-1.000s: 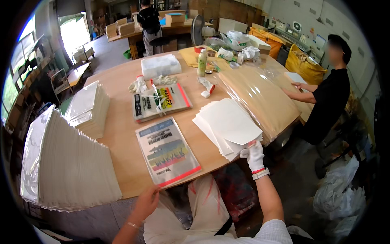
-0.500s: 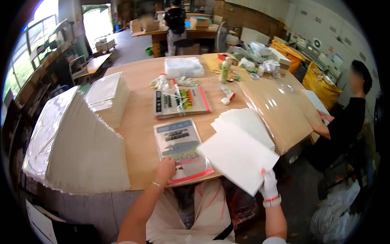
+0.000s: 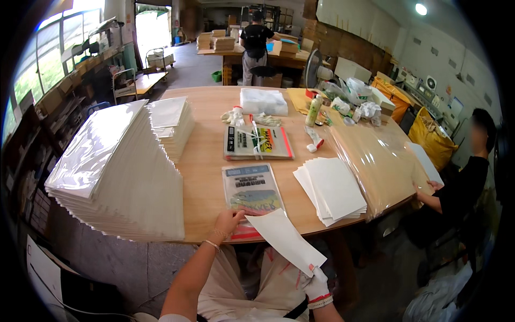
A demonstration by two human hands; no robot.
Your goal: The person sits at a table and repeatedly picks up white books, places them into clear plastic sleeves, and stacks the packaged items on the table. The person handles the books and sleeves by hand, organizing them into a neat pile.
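My bare left hand [image 3: 229, 222] is closed on the near end of a clear plastic bag [image 3: 251, 184], which has a blue-grey printed band at its far end and a red strip at its near end. In a white glove with bare fingertips, my right hand [image 3: 316, 283] grips the near corner of a white sheet [image 3: 288, 240]. The sheet slants over the table edge and my lap, its far end overlapping the bag's near end beside my left fingers. To the right lies a fanned pile of white sheets [image 3: 339, 189].
Tall stacks of plastic-covered white sheets [image 3: 123, 182] fill the left side. Beyond the bag lie a tied bundle of printed bags [image 3: 257, 142], gloves [image 3: 234, 116] and a bottle [image 3: 314, 111]. Plastic-wrapped brown board [image 3: 370, 166] is at right, near a seated person [image 3: 456, 180]. Another person [image 3: 256, 45] stands behind.
My right hand has brought the white sheet left and nearer, from over the pile to the bag's near end. My left hand stays at the bag. The head view has shifted.
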